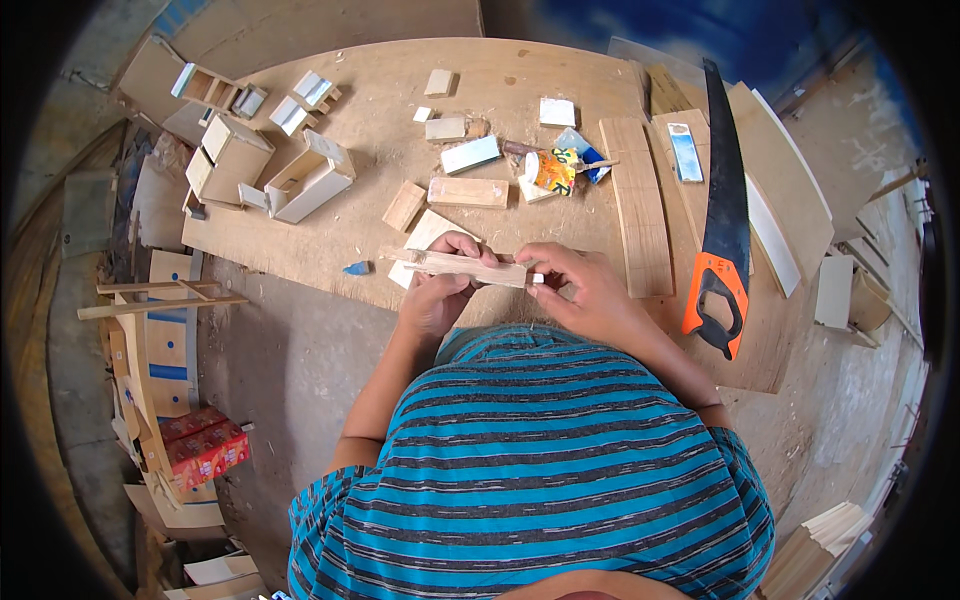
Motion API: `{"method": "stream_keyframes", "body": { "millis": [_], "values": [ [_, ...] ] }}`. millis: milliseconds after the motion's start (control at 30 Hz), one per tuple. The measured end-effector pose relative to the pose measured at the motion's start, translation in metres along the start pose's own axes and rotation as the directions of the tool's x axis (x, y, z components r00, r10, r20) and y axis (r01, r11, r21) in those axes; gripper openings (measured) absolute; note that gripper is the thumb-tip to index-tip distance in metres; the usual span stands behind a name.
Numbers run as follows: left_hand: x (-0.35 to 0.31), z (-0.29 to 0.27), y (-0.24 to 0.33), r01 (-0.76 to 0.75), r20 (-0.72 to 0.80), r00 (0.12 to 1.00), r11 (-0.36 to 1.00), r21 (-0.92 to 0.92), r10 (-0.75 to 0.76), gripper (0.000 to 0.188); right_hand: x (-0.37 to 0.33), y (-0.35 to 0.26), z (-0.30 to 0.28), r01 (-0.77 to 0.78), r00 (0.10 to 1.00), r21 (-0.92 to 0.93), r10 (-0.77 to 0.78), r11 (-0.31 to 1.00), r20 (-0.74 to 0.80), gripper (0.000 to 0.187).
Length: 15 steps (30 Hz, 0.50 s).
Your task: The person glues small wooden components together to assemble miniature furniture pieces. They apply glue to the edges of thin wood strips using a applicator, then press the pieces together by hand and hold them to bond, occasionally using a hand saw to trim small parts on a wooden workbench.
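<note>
Wooden strip (484, 269), long axis left-to-right

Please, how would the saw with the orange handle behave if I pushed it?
The saw would probably slide rather than roll, since it lies flat. Its long, thin-looking blade may flex slightly. The bulky handle suggests more weight at that end.

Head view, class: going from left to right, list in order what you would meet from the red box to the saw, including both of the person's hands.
Red box → small blue object → left hand → right hand → orange-handled saw.
</note>
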State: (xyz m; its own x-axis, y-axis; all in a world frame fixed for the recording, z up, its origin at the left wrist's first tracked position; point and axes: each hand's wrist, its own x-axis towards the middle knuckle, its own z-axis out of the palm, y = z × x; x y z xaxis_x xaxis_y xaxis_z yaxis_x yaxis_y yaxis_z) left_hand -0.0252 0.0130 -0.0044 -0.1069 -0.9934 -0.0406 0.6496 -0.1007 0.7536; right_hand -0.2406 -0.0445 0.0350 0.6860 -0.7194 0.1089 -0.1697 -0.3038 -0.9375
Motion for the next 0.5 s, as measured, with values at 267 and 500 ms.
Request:
{"method": "stream_keyframes", "body": {
  "millis": [267,500],
  "values": [
    [0.0038,0.0071,-0.0021,-0.013,-0.033,0.999,0.994,-0.111,0.01,0.032,0.0,0.0063,0.0051,0.105,0.986,0.065,-0.096,0.992,-0.138,0.032],
    [0.0081,0.0065,-0.0073,0.065,-0.113,0.99,0.98,-0.189,-0.088,0.036,0.0018,0.0101,0.0067,0.047,0.984,0.012,-0.045,0.999,-0.174,0.032]
  ]
}}
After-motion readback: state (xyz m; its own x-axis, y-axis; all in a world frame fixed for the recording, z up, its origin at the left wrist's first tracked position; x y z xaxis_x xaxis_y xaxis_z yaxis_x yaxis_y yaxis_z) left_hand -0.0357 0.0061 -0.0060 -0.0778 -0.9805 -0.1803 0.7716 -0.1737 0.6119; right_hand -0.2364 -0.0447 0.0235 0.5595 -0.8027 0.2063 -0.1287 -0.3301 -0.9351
